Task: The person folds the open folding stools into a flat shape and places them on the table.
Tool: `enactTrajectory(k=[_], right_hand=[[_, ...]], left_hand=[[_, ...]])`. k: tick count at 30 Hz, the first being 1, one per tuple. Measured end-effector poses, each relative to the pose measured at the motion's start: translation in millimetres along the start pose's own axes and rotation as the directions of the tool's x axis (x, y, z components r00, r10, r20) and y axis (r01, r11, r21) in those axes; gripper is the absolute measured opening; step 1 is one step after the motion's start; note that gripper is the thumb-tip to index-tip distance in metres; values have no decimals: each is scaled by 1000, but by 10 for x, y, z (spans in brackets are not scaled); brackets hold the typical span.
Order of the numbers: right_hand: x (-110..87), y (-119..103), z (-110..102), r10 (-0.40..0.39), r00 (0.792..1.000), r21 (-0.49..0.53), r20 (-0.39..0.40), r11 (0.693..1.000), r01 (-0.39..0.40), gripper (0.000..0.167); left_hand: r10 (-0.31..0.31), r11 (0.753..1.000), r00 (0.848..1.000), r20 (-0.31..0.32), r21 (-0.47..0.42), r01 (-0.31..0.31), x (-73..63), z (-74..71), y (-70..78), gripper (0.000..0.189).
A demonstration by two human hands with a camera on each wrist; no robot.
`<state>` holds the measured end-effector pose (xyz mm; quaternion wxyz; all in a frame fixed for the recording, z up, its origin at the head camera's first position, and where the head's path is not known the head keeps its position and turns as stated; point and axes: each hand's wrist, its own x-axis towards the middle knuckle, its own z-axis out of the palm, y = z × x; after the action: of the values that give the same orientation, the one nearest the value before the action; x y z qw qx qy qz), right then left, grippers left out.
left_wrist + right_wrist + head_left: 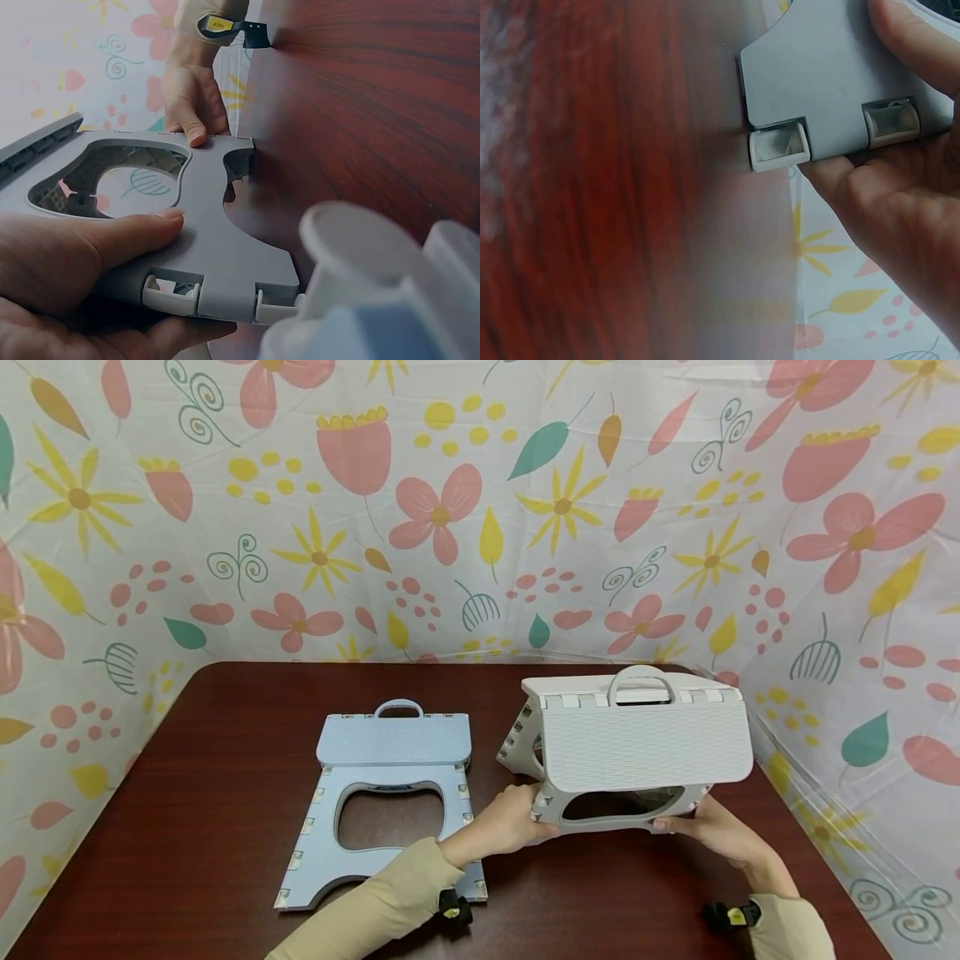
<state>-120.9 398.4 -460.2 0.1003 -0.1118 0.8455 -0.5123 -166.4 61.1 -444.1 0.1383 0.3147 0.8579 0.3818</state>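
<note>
A white folding step stool [645, 743], partly unfolded, stands at the right of the table with its handle on top. My left hand [506, 822] grips the left edge of its near leg panel, thumb on the panel's face in the left wrist view. On the panel's right edge, my right hand [723, 835] holds on, thumb in front; the right wrist view shows the fingers [900, 176] behind the hinged edge. A light blue folding stool [393, 743] lies folded flat left of it, partly covered by my left forearm.
Both stools are on a dark red-brown wooden table [187, 827]. A floral-patterned sheet [480, 527] hangs behind the table and along its sides. Each sleeved wrist carries a small black camera mount [453, 907].
</note>
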Motion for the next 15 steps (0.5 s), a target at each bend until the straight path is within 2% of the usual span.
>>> enactTrajectory(k=[15], right_hand=[[8,-3,7,10,1000,0,-10,1000,-10,43]], left_hand=[[0,1000,1000,15,-21,0,3,1,-23,44]])
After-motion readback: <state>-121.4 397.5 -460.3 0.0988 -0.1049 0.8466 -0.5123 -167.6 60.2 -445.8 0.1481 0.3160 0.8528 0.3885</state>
